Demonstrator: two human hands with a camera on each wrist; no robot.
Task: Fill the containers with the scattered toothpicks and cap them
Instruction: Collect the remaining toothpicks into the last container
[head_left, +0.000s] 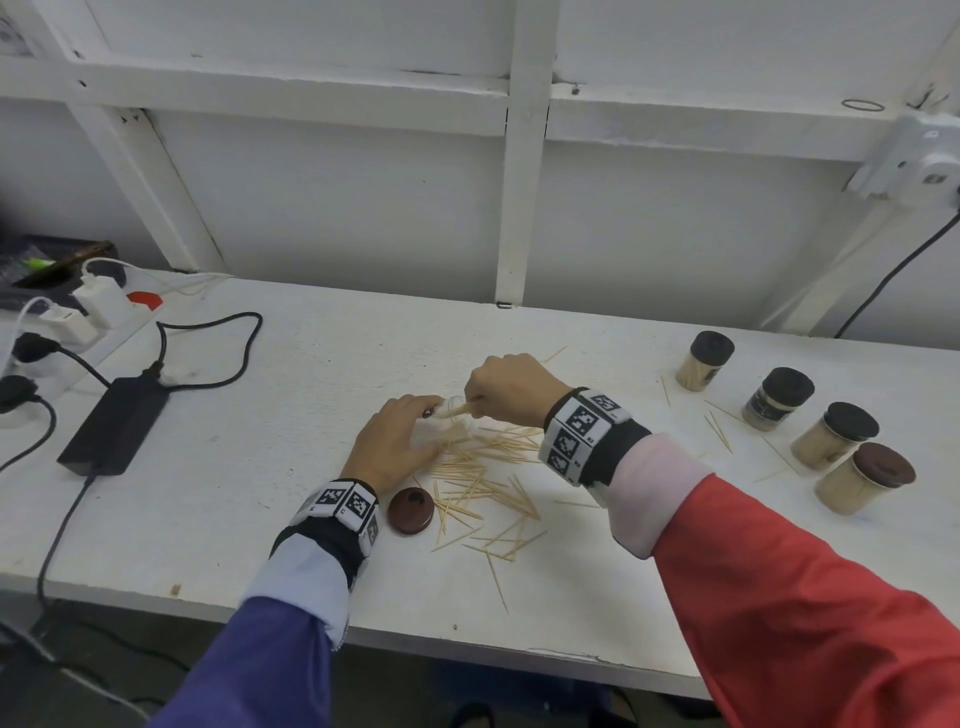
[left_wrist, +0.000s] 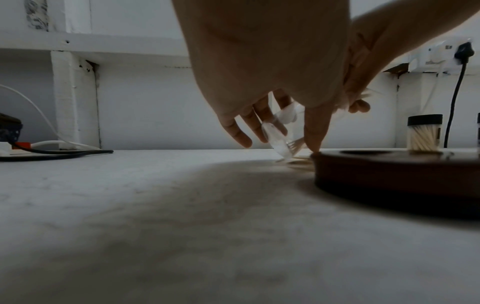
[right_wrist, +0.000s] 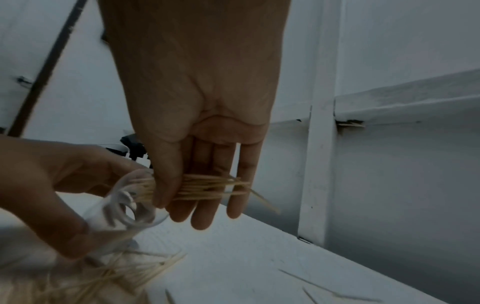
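Observation:
My left hand (head_left: 397, 441) grips a clear plastic container (head_left: 457, 413), tilted with its mouth toward the right hand. In the right wrist view the container (right_wrist: 124, 203) shows its open rim. My right hand (head_left: 511, 387) pinches a bundle of toothpicks (right_wrist: 200, 187) between thumb and fingers, their tips at the container's mouth. Loose toothpicks (head_left: 483, 478) lie scattered on the white table (head_left: 311, 364) under and in front of both hands. A brown cap (head_left: 410, 510) lies beside my left wrist, also large in the left wrist view as the brown cap (left_wrist: 394, 176).
Several capped, filled containers (head_left: 826, 431) stand in a row at the right. A black power brick (head_left: 117, 423) with cables and a power strip (head_left: 78, 312) occupy the left. A white framed wall (head_left: 514, 208) backs the table. The front edge (head_left: 467, 644) is near.

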